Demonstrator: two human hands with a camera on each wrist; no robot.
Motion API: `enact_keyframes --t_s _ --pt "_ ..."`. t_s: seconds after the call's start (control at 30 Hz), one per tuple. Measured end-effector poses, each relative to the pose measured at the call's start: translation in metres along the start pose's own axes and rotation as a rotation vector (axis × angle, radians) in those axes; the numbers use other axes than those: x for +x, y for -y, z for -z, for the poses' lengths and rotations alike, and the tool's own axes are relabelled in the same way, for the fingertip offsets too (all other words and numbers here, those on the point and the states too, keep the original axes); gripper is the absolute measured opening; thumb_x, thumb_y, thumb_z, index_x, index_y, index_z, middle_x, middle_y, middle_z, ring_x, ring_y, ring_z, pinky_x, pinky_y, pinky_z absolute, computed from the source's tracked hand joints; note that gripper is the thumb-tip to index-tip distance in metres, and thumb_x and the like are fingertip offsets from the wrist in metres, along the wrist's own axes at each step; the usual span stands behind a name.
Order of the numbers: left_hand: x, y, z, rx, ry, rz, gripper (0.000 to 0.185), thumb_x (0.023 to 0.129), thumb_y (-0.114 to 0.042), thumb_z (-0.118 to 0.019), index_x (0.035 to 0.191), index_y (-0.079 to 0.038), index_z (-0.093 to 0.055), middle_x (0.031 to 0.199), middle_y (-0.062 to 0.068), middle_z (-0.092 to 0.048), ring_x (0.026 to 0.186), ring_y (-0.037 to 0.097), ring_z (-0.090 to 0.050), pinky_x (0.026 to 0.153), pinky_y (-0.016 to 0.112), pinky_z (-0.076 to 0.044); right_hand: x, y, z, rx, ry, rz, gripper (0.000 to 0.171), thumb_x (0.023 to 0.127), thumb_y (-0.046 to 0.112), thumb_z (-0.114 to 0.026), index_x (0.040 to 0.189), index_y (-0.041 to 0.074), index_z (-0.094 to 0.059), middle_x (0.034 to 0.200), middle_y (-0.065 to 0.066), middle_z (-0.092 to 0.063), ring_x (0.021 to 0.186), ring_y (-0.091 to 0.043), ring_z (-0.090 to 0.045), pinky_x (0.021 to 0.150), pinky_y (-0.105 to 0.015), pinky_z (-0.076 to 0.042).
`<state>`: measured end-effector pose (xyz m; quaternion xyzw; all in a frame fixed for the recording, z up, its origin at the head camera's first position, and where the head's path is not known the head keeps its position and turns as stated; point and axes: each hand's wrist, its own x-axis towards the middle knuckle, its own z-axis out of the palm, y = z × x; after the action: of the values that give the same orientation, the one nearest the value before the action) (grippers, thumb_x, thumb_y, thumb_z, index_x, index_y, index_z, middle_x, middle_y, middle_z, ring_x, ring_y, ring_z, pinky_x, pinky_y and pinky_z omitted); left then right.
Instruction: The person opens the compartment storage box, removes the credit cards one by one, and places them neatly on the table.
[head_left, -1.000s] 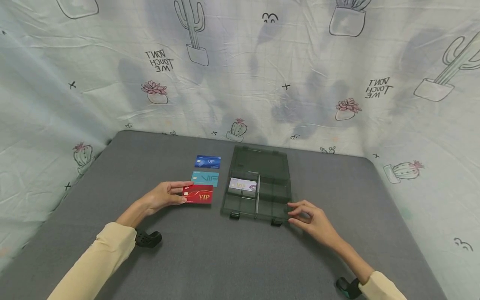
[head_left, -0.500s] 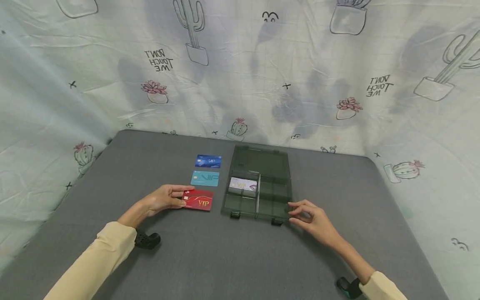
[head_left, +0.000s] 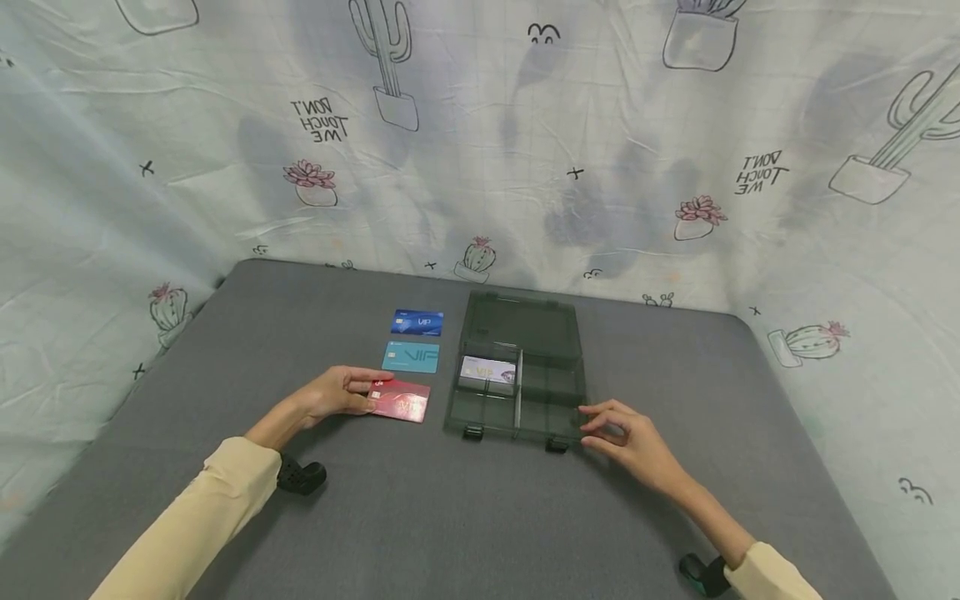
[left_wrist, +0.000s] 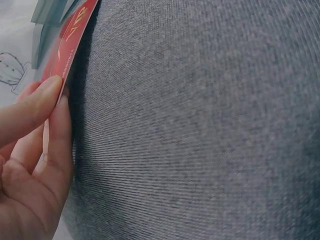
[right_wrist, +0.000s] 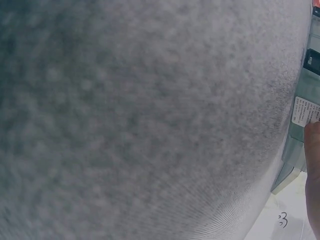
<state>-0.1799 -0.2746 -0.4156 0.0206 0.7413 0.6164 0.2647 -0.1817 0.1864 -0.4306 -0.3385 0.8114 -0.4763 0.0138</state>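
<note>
The left hand [head_left: 330, 393] is seen at the left edge of a flat red plastic card with gold lettering [head_left: 401, 401], which is pinched between thumb and fingers [left_wrist: 47, 95]; its far end lies on the grey fabric table [head_left: 420, 517]. Behind it, 1 teal card [head_left: 410, 357] and 1 dark blue card [head_left: 417, 322] lie flat. To the right, a smoky transparent plastic compartment box [head_left: 517, 367] stands open, 1 pale card [head_left: 487, 370] inside. The right hand [head_left: 630, 440] touches its near right corner, fingers loosely curled, nothing gripped.

I see a red VIP card [head_left: 400, 402], tilted, its near edge lifted off the bench. It lies just left of the dark, open plastic box [head_left: 517, 392].
</note>
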Motion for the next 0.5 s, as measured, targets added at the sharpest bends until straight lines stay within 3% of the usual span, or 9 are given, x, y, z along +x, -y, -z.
enact_keyframes --t_s 0.3,0.5 --pt "0.0011 -0.0002 -0.0023 0.033 -0.037 -0.006 0.056 0.079 0.005 -0.063 0.131 0.006 -0.041 0.123 0.027 -0.049 0.088 0.016 -0.057 0.071 0.029 -0.051 0.0002 -0.0004 -0.0012 -0.013 -0.007 0.005 0.012 0.077 0.006 -0.068 0.089 0.002 -0.065 0.108 -0.017 -0.056 0.088 -0.018 -0.060 0.071 -0.026 -0.051" --pt "-0.0006 -0.0010 -0.0055 0.227 -0.094 -0.076 0.054 0.077 -0.003 -0.069 0.126 0.002 -0.049 0.120 0.027 -0.051 0.097 0.026 -0.055 0.072 0.030 -0.050 -0.0014 -0.0015 -0.0013 0.007 -0.001 0.002 0.013 0.078 0.005 -0.067 0.090 0.002 -0.065 0.110 -0.018 -0.055 0.091 -0.018 -0.060 0.073 -0.027 -0.051"
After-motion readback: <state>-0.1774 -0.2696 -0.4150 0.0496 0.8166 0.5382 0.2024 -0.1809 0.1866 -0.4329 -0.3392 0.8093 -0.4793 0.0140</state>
